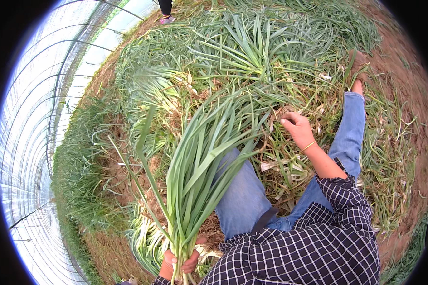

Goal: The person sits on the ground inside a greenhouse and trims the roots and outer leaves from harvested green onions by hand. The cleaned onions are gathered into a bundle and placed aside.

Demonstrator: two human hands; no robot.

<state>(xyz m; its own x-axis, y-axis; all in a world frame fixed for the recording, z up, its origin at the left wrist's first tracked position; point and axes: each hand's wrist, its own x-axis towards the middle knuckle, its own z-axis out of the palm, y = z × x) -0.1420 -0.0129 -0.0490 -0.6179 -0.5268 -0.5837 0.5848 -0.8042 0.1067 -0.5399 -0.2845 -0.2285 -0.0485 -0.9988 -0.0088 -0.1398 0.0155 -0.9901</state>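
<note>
At the bottom of the view, my left hand [180, 263] grips a bunch of leek-like plants [190, 185] around their pale lower stems. Their long flat green leaves fan upward and drape over my left knee. One leaf and a thin stalk splay out to the left of the bunch. My right hand [297, 130] hovers above the leaf litter with its fingers curled and the thumb near the index finger. Withered brown leaves appear by its fingertips; whether the fingers hold any is unclear. A yellow band [308, 146] circles the right wrist.
Pulled plants with brown roots [210, 231] lie left of my legs. More plants [256, 53] are heaped ahead. Trimmed leaves [289, 171] cover the ground between my legs. A standing green row [82, 171] runs along the plastic tunnel wall [32, 117]. Another person's foot [167, 20] shows far ahead.
</note>
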